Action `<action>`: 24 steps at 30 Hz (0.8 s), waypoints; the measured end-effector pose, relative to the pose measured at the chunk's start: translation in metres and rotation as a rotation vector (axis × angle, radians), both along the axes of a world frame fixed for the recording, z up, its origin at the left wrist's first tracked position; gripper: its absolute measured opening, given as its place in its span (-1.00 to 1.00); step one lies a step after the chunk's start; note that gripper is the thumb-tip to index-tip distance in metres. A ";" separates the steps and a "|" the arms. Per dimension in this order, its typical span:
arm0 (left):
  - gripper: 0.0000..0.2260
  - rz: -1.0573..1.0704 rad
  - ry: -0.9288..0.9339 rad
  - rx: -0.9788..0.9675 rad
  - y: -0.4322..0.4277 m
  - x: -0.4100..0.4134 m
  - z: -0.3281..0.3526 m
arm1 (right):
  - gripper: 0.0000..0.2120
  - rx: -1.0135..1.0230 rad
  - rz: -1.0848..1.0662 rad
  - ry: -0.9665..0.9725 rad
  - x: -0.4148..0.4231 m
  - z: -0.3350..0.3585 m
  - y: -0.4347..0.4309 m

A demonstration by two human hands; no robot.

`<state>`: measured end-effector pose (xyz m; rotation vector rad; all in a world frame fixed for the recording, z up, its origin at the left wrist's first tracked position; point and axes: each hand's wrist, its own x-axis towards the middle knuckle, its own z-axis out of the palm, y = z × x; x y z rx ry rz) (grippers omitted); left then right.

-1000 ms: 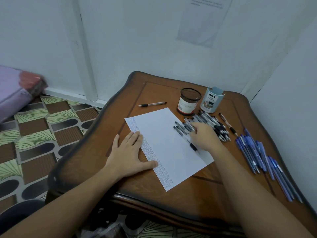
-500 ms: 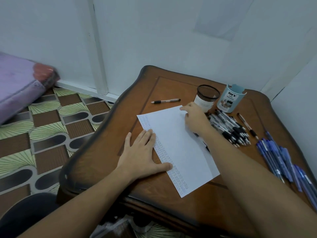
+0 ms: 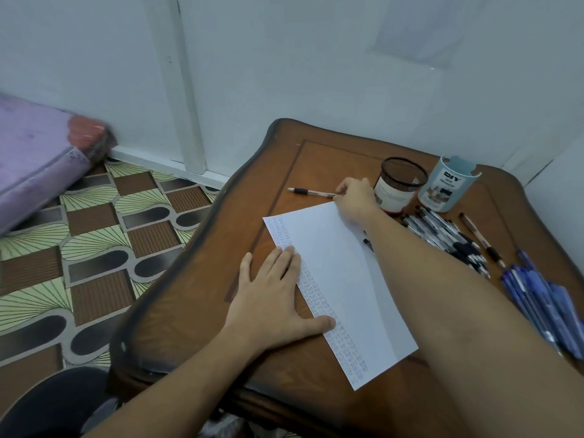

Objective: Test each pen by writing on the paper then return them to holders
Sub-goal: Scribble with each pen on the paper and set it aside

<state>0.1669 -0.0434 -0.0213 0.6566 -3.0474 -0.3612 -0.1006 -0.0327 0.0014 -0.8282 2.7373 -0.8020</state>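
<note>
Nearby, black pens point(image 3: 448, 235) crowd the mesh holder point(image 3: 399, 184).

I sit at a dark wooden table point(image 3: 316, 384) with a scalloped, raised edge and an inset panel. A white sheet of paper point(image 3: 341, 279) lies slantwise on it, with a band of small writing along its left edge. My left hand point(image 3: 271, 298) lies flat, partly on the wood and partly on that written margin. Beyond the paper's far corner a single black-gripped pen point(image 3: 311, 192) lies on the wood, with my right hand point(image 3: 355, 197) at its near end. A black mesh holder point(image 3: 399, 184) and a pale blue holder point(image 3: 448, 186) stand side by side. A heap of black pens point(image 3: 445, 235) lies in front of them, and blue pens point(image 3: 543, 305) lie at the right edge.
</note>
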 end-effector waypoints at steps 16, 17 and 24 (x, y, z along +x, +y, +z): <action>0.12 0.006 -0.019 0.018 0.005 0.002 0.004 | -0.87 -1.240 -0.098 -0.987 0.094 0.076 0.126; 0.12 0.007 -0.019 0.018 0.005 0.002 0.004 | -0.86 -1.239 -0.081 -0.978 0.101 0.073 0.132; 0.14 0.005 -0.010 0.020 0.008 0.005 0.006 | -0.76 -0.953 0.007 -0.809 0.131 0.064 0.159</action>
